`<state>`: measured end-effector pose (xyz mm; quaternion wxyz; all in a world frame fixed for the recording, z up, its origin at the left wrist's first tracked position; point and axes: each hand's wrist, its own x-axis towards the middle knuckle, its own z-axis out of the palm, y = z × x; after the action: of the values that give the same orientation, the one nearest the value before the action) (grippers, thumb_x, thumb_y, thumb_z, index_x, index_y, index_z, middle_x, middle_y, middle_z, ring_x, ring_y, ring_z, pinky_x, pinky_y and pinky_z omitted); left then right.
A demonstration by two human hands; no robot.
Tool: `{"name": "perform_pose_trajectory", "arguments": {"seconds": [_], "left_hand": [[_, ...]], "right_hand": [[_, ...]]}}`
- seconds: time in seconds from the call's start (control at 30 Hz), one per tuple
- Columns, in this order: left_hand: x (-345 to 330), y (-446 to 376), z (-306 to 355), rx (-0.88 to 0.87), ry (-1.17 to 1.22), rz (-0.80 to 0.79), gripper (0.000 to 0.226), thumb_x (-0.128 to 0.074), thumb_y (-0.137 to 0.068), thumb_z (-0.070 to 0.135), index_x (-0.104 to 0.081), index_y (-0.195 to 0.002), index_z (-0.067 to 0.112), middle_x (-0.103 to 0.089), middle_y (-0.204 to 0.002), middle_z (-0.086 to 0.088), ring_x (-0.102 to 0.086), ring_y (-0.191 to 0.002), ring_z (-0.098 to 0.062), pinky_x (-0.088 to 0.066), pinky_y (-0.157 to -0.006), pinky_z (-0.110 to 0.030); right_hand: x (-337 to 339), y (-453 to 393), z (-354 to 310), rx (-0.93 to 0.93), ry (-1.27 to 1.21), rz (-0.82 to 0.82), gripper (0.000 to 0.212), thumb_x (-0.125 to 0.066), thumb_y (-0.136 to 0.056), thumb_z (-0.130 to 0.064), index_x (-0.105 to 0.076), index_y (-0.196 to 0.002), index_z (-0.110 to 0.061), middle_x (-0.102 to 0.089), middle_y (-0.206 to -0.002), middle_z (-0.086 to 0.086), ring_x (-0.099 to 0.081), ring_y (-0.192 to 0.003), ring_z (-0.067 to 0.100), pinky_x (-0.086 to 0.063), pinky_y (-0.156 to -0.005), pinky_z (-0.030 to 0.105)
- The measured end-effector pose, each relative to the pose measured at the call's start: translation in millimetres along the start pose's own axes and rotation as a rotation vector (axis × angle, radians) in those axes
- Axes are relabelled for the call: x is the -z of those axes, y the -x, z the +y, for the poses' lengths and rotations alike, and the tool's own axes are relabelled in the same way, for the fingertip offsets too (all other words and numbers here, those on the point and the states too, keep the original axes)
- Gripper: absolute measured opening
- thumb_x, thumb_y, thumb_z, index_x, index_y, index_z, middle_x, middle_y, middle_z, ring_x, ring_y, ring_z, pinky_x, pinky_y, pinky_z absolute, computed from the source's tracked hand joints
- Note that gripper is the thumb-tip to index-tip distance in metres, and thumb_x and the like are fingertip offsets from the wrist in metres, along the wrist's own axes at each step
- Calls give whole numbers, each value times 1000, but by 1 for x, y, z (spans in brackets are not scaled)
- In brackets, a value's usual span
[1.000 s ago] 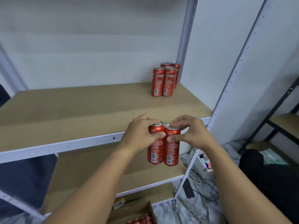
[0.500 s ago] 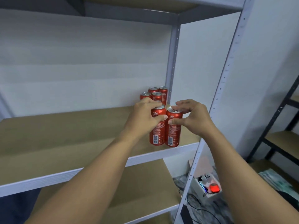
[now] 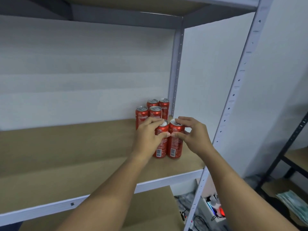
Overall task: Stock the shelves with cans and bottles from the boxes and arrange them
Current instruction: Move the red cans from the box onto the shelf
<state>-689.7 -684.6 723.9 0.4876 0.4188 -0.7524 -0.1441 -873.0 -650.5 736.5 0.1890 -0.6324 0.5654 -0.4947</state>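
You clamp left hand [image 3: 150,136] on left can [image 3: 161,140], right hand [image 3: 191,135] on right can [image 3: 175,142]; pair touching, set before back cans [image 3: 152,112] for tidy rows.

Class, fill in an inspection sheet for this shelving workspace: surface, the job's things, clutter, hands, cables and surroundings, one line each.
Surface: brown shelf board with a white front edge, mostly bare.
Job's things: four red cans upright in the back right corner; two more red cans side by side in front of them, bases on the board.
Clutter: nothing seen on the shelf.
Hands: left hand grips the left front can; right hand grips the right front can.
Cables: dark cables on the floor below right, beside a lit device.
Surroundings: white wall, grey perforated uprights, black rack at right.
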Motion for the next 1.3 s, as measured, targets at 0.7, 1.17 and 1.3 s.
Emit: {"name": "perform_pose_trajectory", "arguments": {"seconds": [0.7, 1.17, 1.3], "left_hand": [[-38, -9, -32, -43, -39, -8, 99, -93, -67, 9, -45, -154, 19, -35, -162, 1, -35, -148, -15, -31, -121, -31], [-52, 7, -43, 123, 134, 40, 100, -86, -76, 2, -36, -156, 34, -41, -141, 12, -41, -135, -2, -44, -115, -44], [-53, 7, -45, 145, 157, 20, 102, -84, -79, 0, -32, -156, 43, -40, -141, 12, -44, -139, -11, -46, -113, -48]], "right_hand": [[-16, -18, 43, -18, 93, -80, 105, -77, -75, 5, -30, -147, -55, -39, -148, -3, -42, -138, 17, -46, -104, 28], [-29, -14, 48, -55, 62, -67, 100, -76, -86, -11, -15, -144, -65, -45, -145, -2, -51, -130, 22, -50, -104, 54], [-30, -13, 46, -54, 82, -68, 105, -74, -88, -10, -8, -144, -68, -43, -148, -1, -49, -133, 22, -48, -106, 55]]}}
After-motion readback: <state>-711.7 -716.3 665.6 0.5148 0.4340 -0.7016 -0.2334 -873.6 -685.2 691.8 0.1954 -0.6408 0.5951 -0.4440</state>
